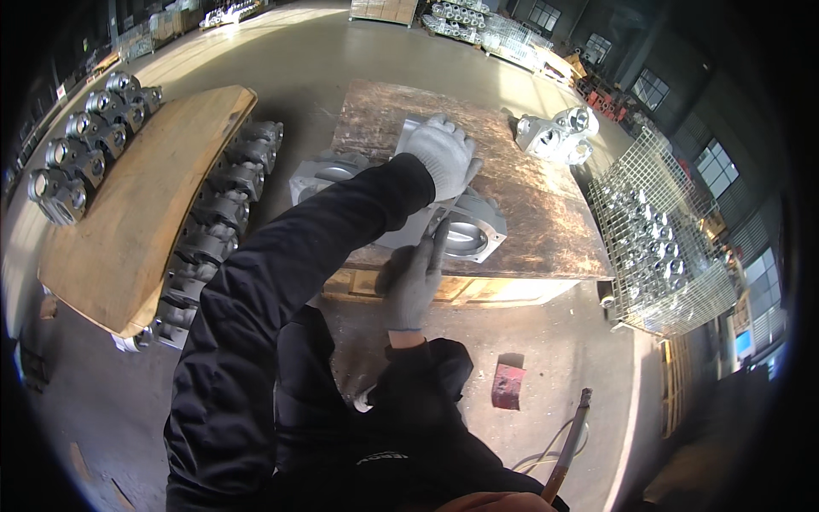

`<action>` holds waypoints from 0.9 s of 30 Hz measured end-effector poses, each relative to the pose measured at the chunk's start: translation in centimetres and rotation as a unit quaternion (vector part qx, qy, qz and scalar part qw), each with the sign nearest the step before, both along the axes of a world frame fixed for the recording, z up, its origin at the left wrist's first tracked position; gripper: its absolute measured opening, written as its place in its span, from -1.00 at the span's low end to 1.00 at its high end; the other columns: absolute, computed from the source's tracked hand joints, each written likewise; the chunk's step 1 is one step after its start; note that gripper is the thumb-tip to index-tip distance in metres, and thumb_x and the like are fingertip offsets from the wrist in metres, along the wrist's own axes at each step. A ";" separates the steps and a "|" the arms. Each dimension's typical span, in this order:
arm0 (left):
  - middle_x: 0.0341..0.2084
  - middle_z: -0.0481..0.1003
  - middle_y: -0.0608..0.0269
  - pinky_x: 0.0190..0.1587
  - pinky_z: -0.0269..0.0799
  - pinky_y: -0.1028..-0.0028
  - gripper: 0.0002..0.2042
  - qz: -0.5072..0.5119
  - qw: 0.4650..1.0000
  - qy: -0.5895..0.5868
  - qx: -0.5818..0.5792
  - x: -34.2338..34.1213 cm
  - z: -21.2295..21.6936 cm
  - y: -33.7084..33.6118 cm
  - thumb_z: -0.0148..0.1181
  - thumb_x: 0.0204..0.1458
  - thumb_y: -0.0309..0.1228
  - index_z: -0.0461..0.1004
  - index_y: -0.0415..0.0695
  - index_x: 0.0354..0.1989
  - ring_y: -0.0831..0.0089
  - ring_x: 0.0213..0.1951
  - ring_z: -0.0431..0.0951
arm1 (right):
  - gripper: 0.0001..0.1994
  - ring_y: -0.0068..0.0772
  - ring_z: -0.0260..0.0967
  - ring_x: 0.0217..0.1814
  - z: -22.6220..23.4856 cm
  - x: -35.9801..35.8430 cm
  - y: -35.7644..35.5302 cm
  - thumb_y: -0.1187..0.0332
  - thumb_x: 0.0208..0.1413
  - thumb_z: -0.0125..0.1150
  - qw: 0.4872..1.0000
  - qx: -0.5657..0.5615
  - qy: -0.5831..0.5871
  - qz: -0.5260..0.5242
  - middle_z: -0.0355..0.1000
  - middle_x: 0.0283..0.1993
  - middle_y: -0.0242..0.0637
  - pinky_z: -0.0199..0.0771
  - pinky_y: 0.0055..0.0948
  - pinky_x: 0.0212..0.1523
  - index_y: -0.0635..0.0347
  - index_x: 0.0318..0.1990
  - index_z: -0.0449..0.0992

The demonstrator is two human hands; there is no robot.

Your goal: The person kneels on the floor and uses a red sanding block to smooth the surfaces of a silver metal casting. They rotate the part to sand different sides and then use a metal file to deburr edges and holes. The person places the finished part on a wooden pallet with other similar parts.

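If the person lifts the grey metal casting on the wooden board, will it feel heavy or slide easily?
The grey metal casting looks thick-walled, so probably heavy and stiff. Both gloved hands, left hand and right hand, rest on it. Its flat base on the rough wooden board likely resists rolling.

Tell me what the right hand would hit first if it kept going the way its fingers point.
The right hand points up-forward; it would probably meet the grey metal casting first, at its near edge.

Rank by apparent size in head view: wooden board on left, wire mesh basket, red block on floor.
1. wooden board, largest, though nearer the camera.
2. wire mesh basket, close second; fisheye rim makes it unsure.
3. red block, clearly smallest.
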State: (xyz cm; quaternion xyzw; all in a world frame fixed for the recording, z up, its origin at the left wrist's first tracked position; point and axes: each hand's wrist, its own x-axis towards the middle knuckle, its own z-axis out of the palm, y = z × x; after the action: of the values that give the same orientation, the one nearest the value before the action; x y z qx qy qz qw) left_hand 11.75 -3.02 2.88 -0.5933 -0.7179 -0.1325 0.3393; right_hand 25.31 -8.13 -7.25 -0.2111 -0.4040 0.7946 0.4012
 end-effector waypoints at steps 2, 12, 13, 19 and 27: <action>-0.20 0.66 -0.07 0.21 0.42 0.10 -0.53 0.001 1.000 0.012 0.011 0.2 -0.6 0.5 -0.03 0.36 -0.05 0.64 -0.24 -0.17 0.04 -0.07 0.65 | -0.41 -0.63 0.11 -0.72 -0.4 -0.3 -0.3 0.25 0.57 -0.14 0.999 0.030 0.024 -0.023 0.19 -0.61 -0.51 0.21 -0.53 -0.72 -0.10 0.66 -0.06; -0.07 0.66 -0.07 0.15 0.36 0.03 -0.44 0.058 0.993 -0.042 -0.096 2.1 -0.9 3.9 -0.08 0.38 0.03 0.67 -0.25 0.00 0.04 0.00 0.63 | -0.55 0.26 0.47 0.17 -3.0 -0.9 1.2 0.33 0.30 0.18 0.876 0.425 -0.143 -0.178 0.50 0.17 0.07 0.55 -0.01 0.05 0.31 0.28 0.38; -0.07 0.66 -0.07 0.15 0.36 0.03 -0.43 0.061 0.992 -0.039 -0.102 2.4 -0.9 4.1 -0.09 0.38 0.03 0.67 -0.25 -0.01 0.03 0.00 0.63 | -0.57 0.25 0.48 0.16 -3.5 -0.9 1.8 0.33 0.30 0.18 0.904 0.374 -0.143 -0.152 0.51 0.14 0.07 0.55 -0.02 0.05 0.29 0.27 0.39; -0.08 0.67 -0.09 0.12 0.42 0.05 -0.41 0.063 0.977 -0.061 -0.194 4.2 0.4 5.0 -0.14 0.39 0.05 0.72 -0.21 -0.11 0.03 -0.03 0.65 | -0.71 -0.20 0.60 0.01 -5.1 -0.8 6.8 0.34 0.36 0.14 0.903 -0.258 0.255 0.229 0.60 0.02 -0.14 0.65 -0.23 0.01 0.12 0.17 0.52; 0.20 0.51 -0.13 0.34 0.40 0.11 -0.45 -0.045 0.970 -0.192 0.145 1.4 2.5 -0.3 -0.03 0.39 0.04 0.46 -0.18 0.27 0.00 0.23 0.53 | -0.81 -0.75 -0.08 -0.64 -2.6 1.6 8.5 0.11 0.46 0.16 0.896 -0.268 0.206 0.288 0.02 -0.52 -0.62 -0.11 -0.69 -0.72 -0.16 0.10 0.51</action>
State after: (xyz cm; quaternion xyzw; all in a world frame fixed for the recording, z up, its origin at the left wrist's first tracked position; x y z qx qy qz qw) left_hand 13.19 -3.35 5.33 -0.5333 -0.7150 -0.3615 0.2713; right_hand 26.91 0.41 -9.84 -0.0165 -0.1269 0.9792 0.1574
